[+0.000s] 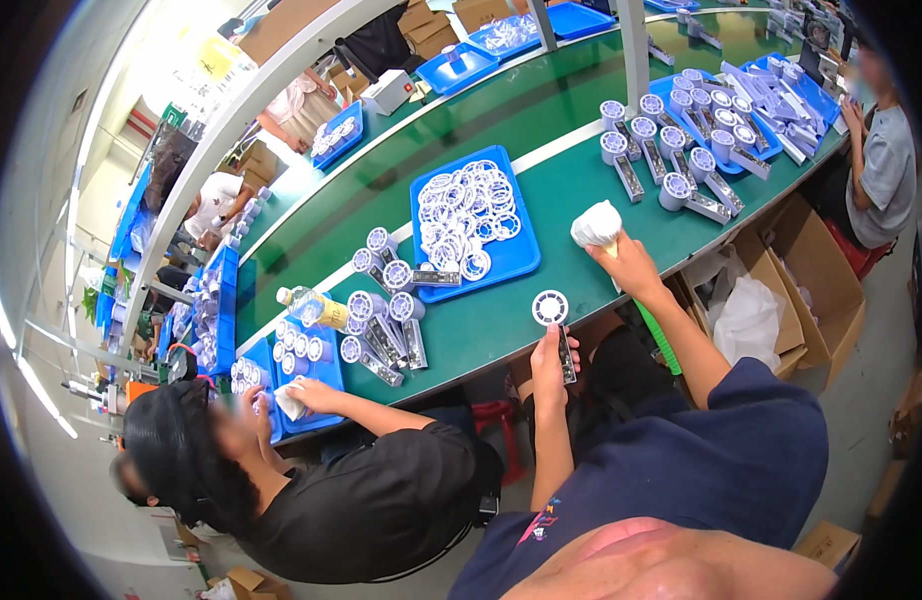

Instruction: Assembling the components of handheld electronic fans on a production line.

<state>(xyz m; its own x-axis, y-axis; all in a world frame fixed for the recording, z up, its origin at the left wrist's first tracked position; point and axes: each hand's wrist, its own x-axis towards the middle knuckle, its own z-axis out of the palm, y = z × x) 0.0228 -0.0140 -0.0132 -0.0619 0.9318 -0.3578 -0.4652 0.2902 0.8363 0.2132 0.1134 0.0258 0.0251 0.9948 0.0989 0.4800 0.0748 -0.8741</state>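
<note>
My left hand is closed round the handle of a small handheld fan. Its round head has a white ring with dark slots and faces up; a strip of exposed parts shows along the handle. In my right hand is a bunched white cloth, raised over the near edge of the green bench, apart from the fan. Left of the cloth lies a blue tray heaped with white slotted rings. Several similar fans lie to the right, and others to the left.
At my left a co-worker in black holds a white cloth over a blue tray of round parts. A clear bottle leans near them. Another person sits far right. Cardboard boxes stand below the bench's right side; a metal post rises behind.
</note>
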